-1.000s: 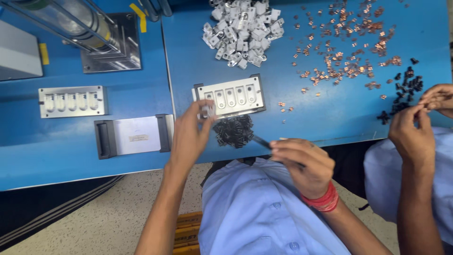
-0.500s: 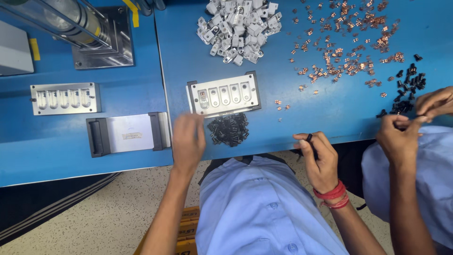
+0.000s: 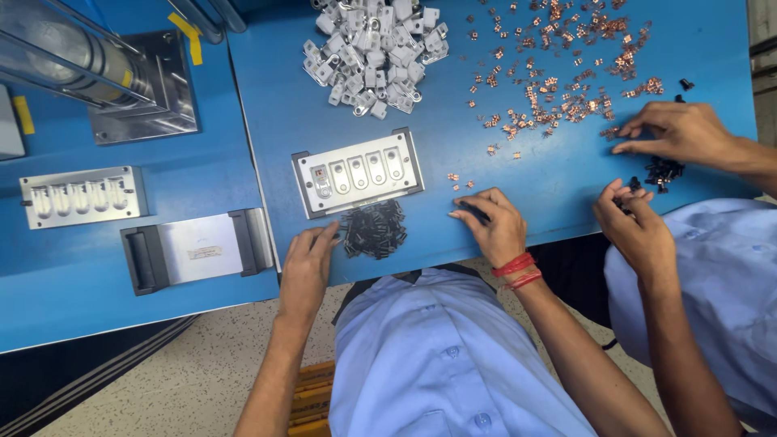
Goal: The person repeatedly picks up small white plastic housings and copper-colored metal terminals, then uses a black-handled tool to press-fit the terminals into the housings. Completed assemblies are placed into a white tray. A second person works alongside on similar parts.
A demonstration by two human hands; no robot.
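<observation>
My left hand (image 3: 306, 263) lies flat on the blue table's front edge, fingers apart, its fingertips touching the left side of a pile of small black parts (image 3: 374, 229). Just behind the pile sits a metal fixture plate (image 3: 358, 171) with a row of several slots. My right hand (image 3: 495, 226), with red thread at the wrist, rests on the table to the right of the pile. It is closed on a slim dark tool (image 3: 476, 213) that peeks out under the fingers, close to a few loose copper pieces (image 3: 458, 180).
A heap of white plastic housings (image 3: 371, 50) and scattered copper clips (image 3: 558, 73) lie at the back. A co-worker's hands (image 3: 676, 129) (image 3: 635, 222) pick at black parts (image 3: 664, 170) on the right. On the left table are a second fixture (image 3: 81, 197), a handled plate (image 3: 194, 249) and a press (image 3: 97, 65).
My left hand dropped from the fixture plate to beside the black pile. My right hand moved from the table's edge up onto the table with the dark tool.
</observation>
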